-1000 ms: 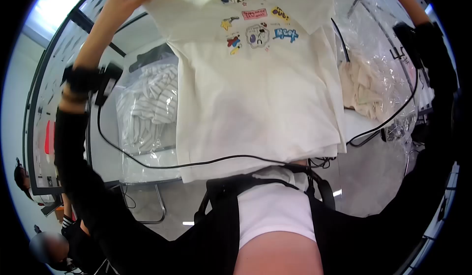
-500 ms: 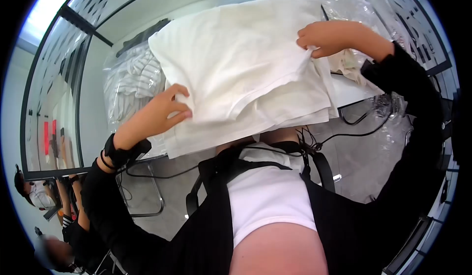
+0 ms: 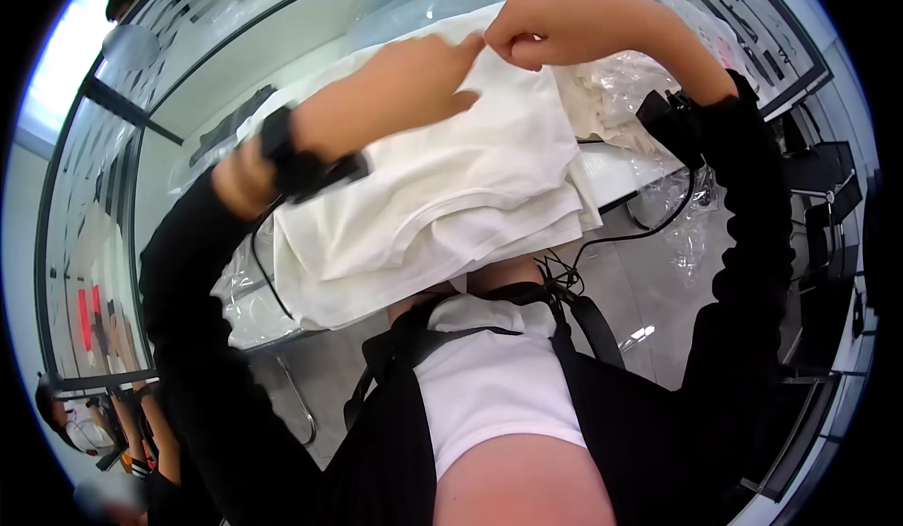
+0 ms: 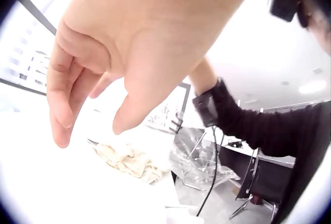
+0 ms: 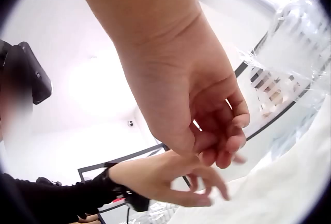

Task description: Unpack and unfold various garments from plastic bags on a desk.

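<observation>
A white T-shirt (image 3: 513, 135) is spread on the table with its printed front out of sight, its near edge in loose layered folds. Above its middle my left hand (image 3: 400, 88) reaches across, thumb apart from the extended fingers. My right hand (image 3: 564, 27) is over the shirt's far right part, close to the left fingertips, which overlap it in the head view. In the right wrist view the fingers (image 5: 223, 149) are loosely curled with no cloth between them. The left wrist view shows the left hand (image 4: 129, 43) with relaxed fingers and nothing in it.
Beige cloth (image 4: 129, 162) in clear plastic lies to the right on the table. Clear plastic bags (image 3: 423, 8) are at the back, a dark item (image 3: 230, 126) at the far left. A black cable (image 3: 649, 234) hangs near the table's front edge. Other people are at the left.
The raised T-shirt came down onto the table, its print now hidden. Both hands then left its sides and moved inward and away from the body, the left going right, the right going left.
</observation>
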Tool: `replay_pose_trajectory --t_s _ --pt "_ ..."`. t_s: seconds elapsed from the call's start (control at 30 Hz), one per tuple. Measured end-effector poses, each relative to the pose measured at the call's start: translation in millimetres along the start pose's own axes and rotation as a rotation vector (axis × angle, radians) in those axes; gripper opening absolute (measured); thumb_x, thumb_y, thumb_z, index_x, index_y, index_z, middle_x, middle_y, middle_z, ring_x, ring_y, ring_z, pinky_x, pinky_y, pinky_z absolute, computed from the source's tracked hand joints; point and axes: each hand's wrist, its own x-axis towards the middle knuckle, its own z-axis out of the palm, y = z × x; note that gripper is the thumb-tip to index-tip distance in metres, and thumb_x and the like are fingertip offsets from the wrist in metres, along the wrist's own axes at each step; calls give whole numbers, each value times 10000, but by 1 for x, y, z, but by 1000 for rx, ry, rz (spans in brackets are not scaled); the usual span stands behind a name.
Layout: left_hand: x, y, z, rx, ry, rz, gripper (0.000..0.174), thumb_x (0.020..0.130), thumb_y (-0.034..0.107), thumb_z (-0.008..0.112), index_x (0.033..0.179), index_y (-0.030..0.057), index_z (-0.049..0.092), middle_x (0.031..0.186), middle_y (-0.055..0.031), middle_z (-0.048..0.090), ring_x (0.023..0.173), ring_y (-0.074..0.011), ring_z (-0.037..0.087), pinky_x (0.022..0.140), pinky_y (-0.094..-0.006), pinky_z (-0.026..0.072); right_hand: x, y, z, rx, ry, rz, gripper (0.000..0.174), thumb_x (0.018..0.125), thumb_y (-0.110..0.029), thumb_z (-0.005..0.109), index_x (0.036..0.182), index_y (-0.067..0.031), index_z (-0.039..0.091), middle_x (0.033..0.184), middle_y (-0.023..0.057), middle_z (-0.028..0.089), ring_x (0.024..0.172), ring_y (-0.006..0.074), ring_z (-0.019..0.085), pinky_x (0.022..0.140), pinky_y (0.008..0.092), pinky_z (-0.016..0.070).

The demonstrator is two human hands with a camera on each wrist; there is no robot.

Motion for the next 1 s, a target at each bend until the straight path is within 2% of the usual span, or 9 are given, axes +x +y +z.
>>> replay_pose_trajectory --t_s 0.07,0.13,0.2,0.37,0.53,0.6,0.83,0.97,1.0 --pt "54 -13 42 -311 122 292 389 770 305 645 1020 16 572 840 -144 627 753 -310 611 639 -357 497 -10 -8 2 -37 85 -93 103 693 -31 490 600 13 488 502 109 440 469 219 442 494 331 362" --pt "91 16 45 -790 -260 157 337 744 309 697 886 16 613 810 -75 631 803 -130 602 676 -295 485 -18 -9 1 -19 119 -166 113 707 -38 504 604 2 482 523 120 467 485 258 460 506 338 378" --pt "126 33 68 -976 -419 240 301 744 316 677 791 24 621 803 -95 624 831 -153 595 699 -308 482 -26 -25 -1 82 44 -6 119 713 -43 507 606 -4 472 521 119 464 496 271 469 513 343 383" --pt "177 64 94 -1080 -485 274 310 741 325 672 776 22 618 798 -105 620 821 -184 592 694 -317 483 -48 -12 13 -152 253 -85 137 719 -55 511 605 -10 448 495 125 436 489 290 462 492 360 366" --pt "191 66 103 -1085 -425 290 319 738 335 667 761 21 615 793 -115 617 811 -214 588 689 -326 483 -61 -13 5 -28 213 73 65 711 -52 507 649 -40 493 528 116 471 514 291 480 500 362 371" --pt "196 67 109 -1079 -399 301 323 737 338 665 755 20 613 791 -119 615 807 -226 586 687 -330 483 -61 -14 14 46 325 -34 34 713 -48 503 679 -51 503 571 97 503 545 289 497 515 362 382" --pt "211 75 84 -816 -36 390 338 733 351 658 734 17 609 783 -133 610 793 -268 581 681 -342 483 -81 -42 9 -59 168 4 51 723 -68 525 769 -90 520 645 47 535 620 240 548 546 359 412" --pt "208 88 68 -565 425 151 358 727 363 652 731 8 602 780 -150 604 783 -314 573 678 -362 482 -82 -44 13 -68 111 -29 65 734 -76 536 797 -83 524 664 54 540 632 245 555 552 357 422" --pt "208 87 72 -445 632 128 459 709 407 661 837 -27 583 823 -161 596 798 -336 575 678 -412 470 -81 -44 13 -100 131 -29 63 736 -75 537 798 -77 524 667 58 541 635 248 556 553 359 423"
